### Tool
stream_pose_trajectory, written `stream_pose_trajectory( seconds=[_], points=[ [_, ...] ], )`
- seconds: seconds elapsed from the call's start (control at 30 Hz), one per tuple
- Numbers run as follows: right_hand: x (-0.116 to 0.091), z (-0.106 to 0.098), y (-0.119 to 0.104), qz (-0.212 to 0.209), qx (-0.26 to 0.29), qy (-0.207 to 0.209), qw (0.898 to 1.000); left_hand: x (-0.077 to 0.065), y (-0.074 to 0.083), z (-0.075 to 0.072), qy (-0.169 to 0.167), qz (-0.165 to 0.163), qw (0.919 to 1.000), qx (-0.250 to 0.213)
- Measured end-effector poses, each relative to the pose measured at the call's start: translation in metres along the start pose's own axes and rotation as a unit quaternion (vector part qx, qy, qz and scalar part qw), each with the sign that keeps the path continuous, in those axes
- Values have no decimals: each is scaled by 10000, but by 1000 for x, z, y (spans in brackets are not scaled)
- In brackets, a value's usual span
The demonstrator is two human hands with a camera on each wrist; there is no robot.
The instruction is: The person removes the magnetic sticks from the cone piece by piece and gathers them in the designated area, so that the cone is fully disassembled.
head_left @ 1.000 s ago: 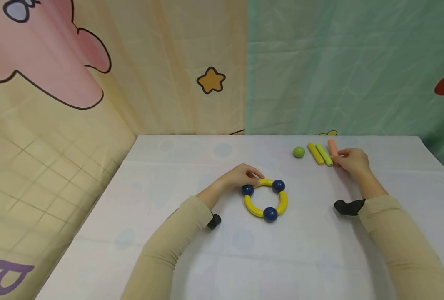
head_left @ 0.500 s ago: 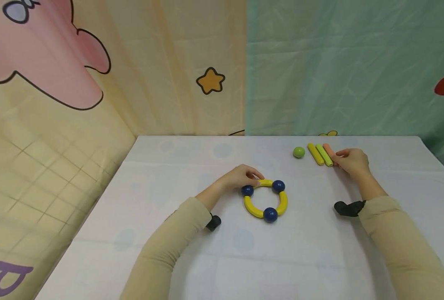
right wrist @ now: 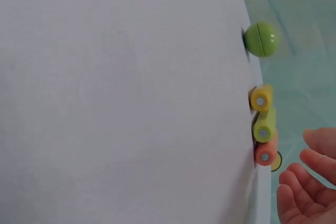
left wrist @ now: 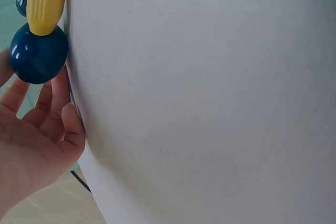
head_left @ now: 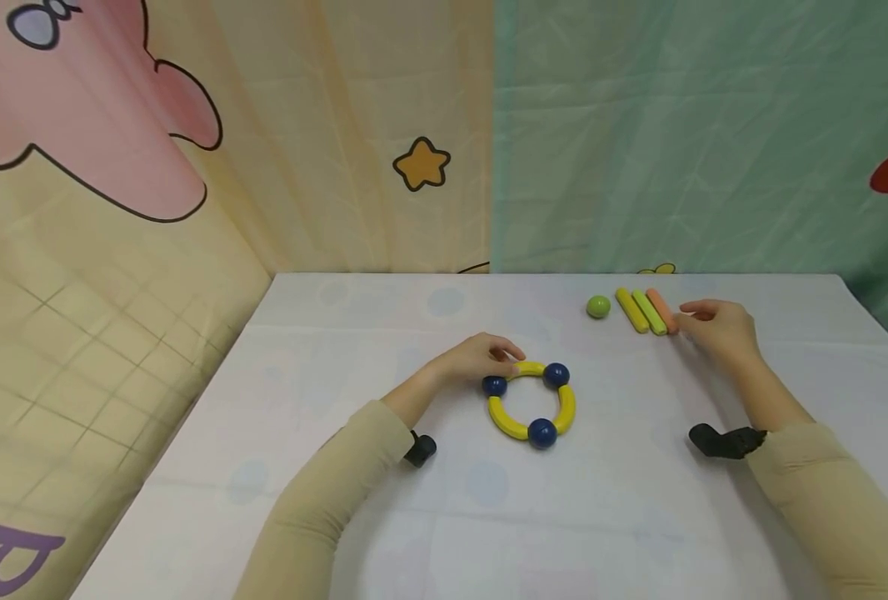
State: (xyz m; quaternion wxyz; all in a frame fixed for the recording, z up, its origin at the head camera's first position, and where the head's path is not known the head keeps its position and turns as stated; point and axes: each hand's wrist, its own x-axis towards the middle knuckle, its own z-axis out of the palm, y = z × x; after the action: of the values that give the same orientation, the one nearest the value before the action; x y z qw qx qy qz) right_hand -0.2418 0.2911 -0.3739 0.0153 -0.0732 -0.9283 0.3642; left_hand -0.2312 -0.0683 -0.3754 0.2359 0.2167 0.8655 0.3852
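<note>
Presently, the blue-and-yellow ring [head_left: 507, 422]: on the white table [head_left: 414, 517], nearer the person than the row of loose pieces; three glossy blue balls joined by three curved yellow rods.
Left hand [head_left: 474, 358]: pinches the ring narrowly where the upper-left ball [head_left: 494, 386] meets the upper curved rod [head_left: 530, 367]; how firmly, I cannot tell.
Ring's handling: likely light, its pieces stiff, its joints the weak spots; the smooth balls could slip, so a rod's middle, with its ribbed sides, should give surer purchase.
Coral rod [head_left: 662, 311]: lies beside the lime rod [head_left: 650, 312], on the right end of the row; straight, probably rigid and light, best pinched across its middle.
Right hand [head_left: 721, 332]: just beside the coral rod's near end, thumb and forefinger slightly parted, holding nothing; whether the thumb touches, I cannot tell.
Silvery end disc [right wrist: 264, 157]: perhaps a magnet, so the rod may tug toward neighbours.
Green ball [head_left: 598, 307]: left of the yellow straight rod [head_left: 631, 310], apart; smooth, apt to roll, better cupped from both sides.
</note>
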Motion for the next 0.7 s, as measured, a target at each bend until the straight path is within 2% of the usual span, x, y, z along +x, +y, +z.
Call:
stream_pose_trajectory(
  seconds=[0.2, 0.33, 0.43, 0.53, 0.7],
  points=[
    [-16, -3, -9, -435, 37, 176, 9989, -3, -5, -3, -234, 136, 9995, -154],
    [-29, 1, -21, -740, 228, 28, 9970, -8, -3, -5, -329, 272, 9988, -256],
    [-39, 7, -31, -954, 460, -390, 9936, -10, -2, -6, -352, 283, 9986, -280],
    [-49, 18, -39, -1070, 712, -1007, 9866, -11, -2, -6, -381, 202, 9989, -205],
    [-66, 40, -49, -1059, 875, -1882, 9725, -13, -3, -3, -358, 135, 9992, -121]
  ],
)
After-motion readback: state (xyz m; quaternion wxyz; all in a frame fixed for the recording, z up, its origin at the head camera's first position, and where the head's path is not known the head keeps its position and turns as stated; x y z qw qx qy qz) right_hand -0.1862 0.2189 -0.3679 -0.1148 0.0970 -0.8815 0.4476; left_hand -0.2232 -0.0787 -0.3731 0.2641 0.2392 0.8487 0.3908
